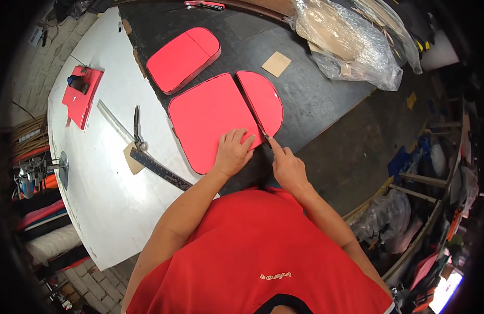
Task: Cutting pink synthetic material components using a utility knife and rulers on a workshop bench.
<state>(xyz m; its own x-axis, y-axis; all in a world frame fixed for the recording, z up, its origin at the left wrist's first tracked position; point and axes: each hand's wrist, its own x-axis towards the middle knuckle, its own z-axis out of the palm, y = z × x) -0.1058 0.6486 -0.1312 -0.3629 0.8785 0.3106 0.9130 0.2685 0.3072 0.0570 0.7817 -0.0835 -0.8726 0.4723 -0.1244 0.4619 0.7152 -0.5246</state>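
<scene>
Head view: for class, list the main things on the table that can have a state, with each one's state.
Large pink piece: flat, under the left hand
Rounded pink piece: flat, gap between it and the large one
Smaller pink piece: flat, crossed by a line
Thin tool: held in the right hand
Dark ruler: lying partly over a brown card
Scissors: lying down, open or shut unclear
Clear plastic: crumpled

left fingers (237, 136) on red panel (206, 115) | right fingers (276, 147) gripping slim tool (265, 136)
</scene>
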